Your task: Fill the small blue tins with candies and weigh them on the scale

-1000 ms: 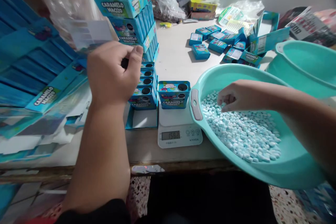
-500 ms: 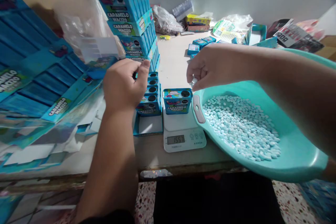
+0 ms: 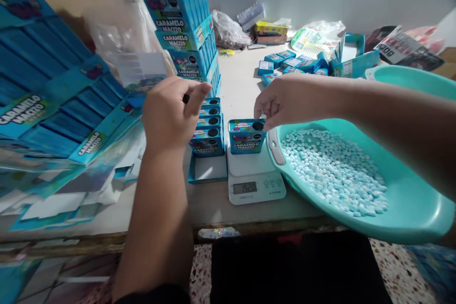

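R hand (image 3: 274, 104) was right over the near-right corner of the blue tin (image 3: 246, 142), fingertips pinched on a small white candy piece (image 3: 263, 116), held close by the round dark opening in the tin's top. Tin stood upright on the white scale (image 3: 276, 194), towards the back of its plate; display was on, but digits were too faint to read for sure.

L hand (image 3: 173, 114) was curled w/ thumb stuck out, above & partly in front of the row of tins (image 3: 206, 147) in the open tray (image 3: 207, 178) — couldn't tell if it gripped anything, as the back of the hand hid the fingers. Front part of tray showed its pale bottom.

Right of the scale: green tub (image 3: 409, 218), its handle just beside the scale plate, w/ lots of pale blue & white candies (image 3: 338, 175) spread over the bottom. R forearm crossed above it. A second green bowl (image 3: 409, 73) sat behind, partly hidden.

Further back on the desk (image 3: 238, 73): loose blue tins (image 3: 285, 59) in a pile, clear bag (image 3: 228, 31), yellow box (image 3: 271, 28). Tall stack of blue boxes (image 3: 174, 14) behind the tray — more blue packs (image 3: 67, 104) far left, tilted.
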